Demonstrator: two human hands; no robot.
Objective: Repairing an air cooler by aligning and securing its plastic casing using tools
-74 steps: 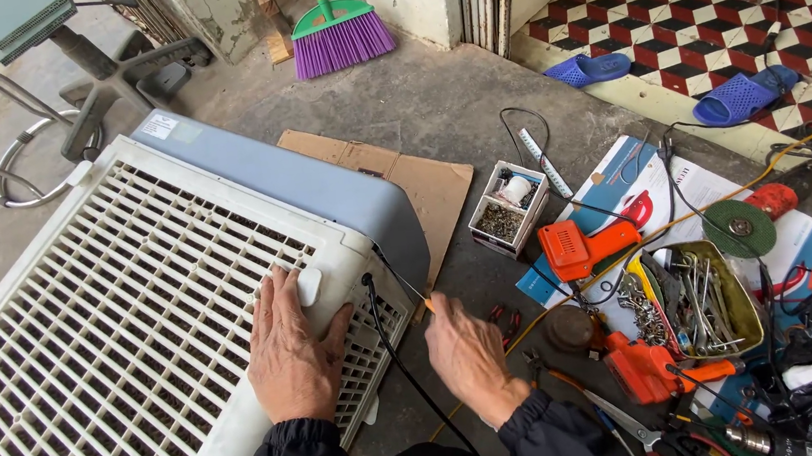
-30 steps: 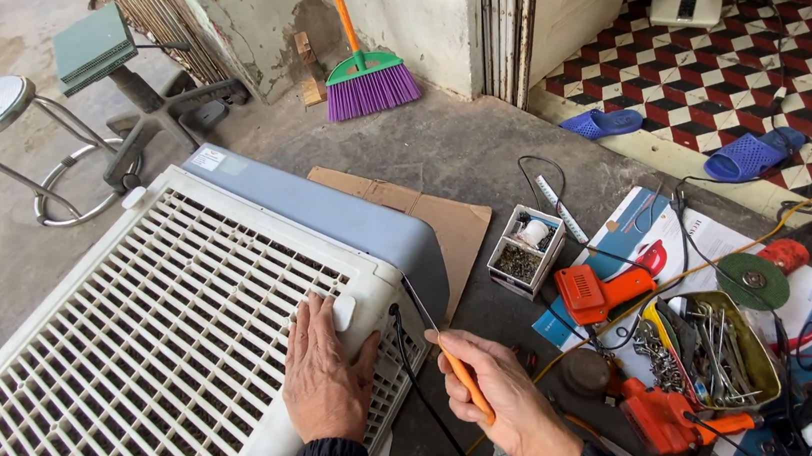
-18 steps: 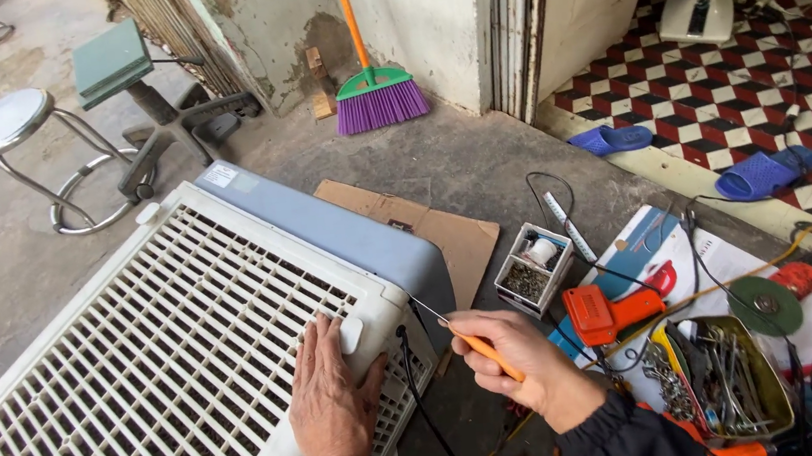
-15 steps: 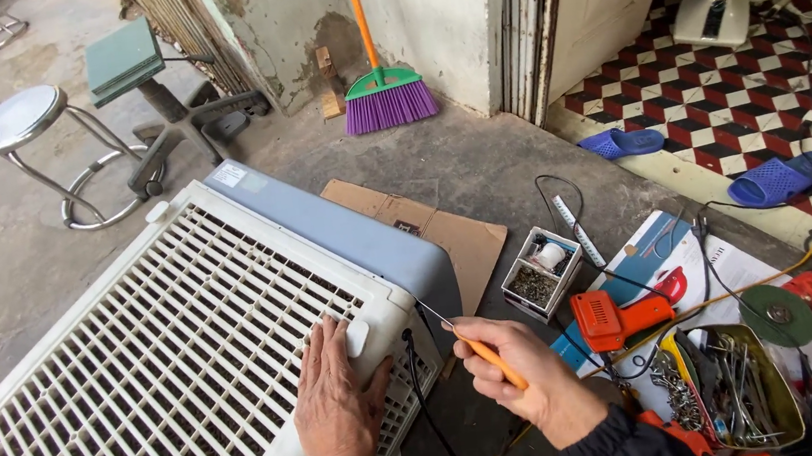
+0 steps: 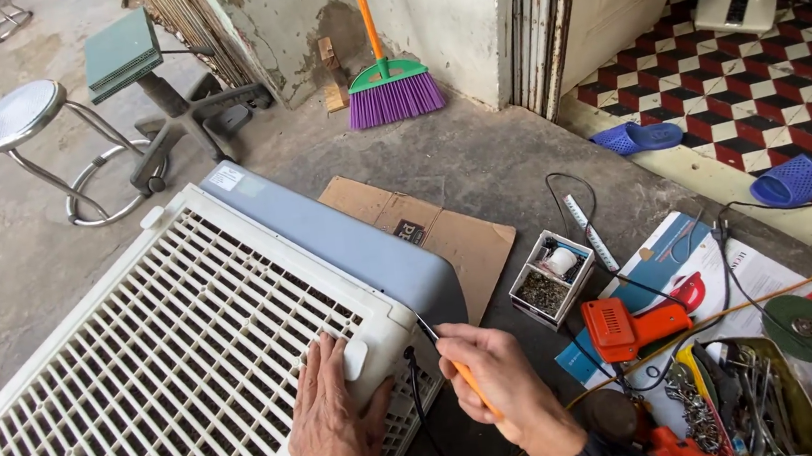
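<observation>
Since a couple of seconds back, the right hand [image 5: 500,379] has lifted off the floor beside the white air cooler [image 5: 188,351] and brought the orange-handled screwdriver [image 5: 453,364] up to the cooler's near corner, its dark tip now touching the seam where the grille [image 5: 141,387] meets the grey side panel [image 5: 348,249]. That reads to me like a fastener being worked at that corner. Fingers and thumb are closed around the handle, pinching it like a pen. The left hand [image 5: 335,429] has barely shifted: it lies flat with fingers spread on the grille's corner, pressing the cooler down.

The cooler lies on its back on the concrete, filling the lower left of the view. A black cable [image 5: 416,398] drops from its corner between the two hands. Just right of the cooler sits flattened cardboard [image 5: 447,239], then a small box of screws [image 5: 552,278], an orange power tool [image 5: 627,325] and a tray of hand tools [image 5: 745,393], crowding the right elbow. Beyond the cooler's far side, the steel stool [image 5: 28,122] and purple broom [image 5: 391,89] stand well apart, with bare floor between.
</observation>
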